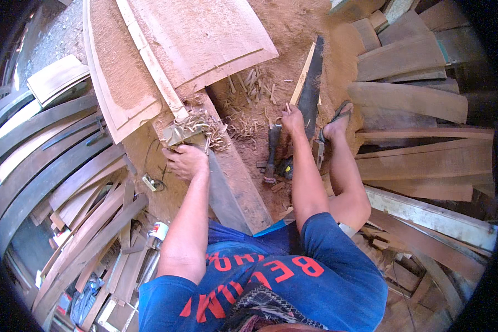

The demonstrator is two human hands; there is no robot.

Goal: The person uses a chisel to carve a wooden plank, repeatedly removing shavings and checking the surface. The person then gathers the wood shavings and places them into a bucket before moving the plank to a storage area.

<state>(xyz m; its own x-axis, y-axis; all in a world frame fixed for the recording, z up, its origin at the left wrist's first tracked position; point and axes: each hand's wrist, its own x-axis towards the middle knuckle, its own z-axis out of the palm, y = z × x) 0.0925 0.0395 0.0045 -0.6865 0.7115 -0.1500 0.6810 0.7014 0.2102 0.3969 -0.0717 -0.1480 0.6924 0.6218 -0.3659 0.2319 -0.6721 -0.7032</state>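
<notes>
My left hand is closed at the near edge of a grey metal tool, its fingertips partly hidden beneath. Curled wood shavings heap around the tool, at the near end of a long pale wooden strip. Under my left wrist lies a flat grey plank. To the right, my right hand is closed, a thin wooden stick showing between its fingers. Just beyond it lies a dark tapered piece with a pale wooden edge. A dark-handled tool lies beside my right forearm.
Large sawdust-covered panels spread ahead. Curved boards are stacked on the left and right. My sandalled foot rests in sawdust. A white can stands left of my left forearm, and a small corded object lies nearby.
</notes>
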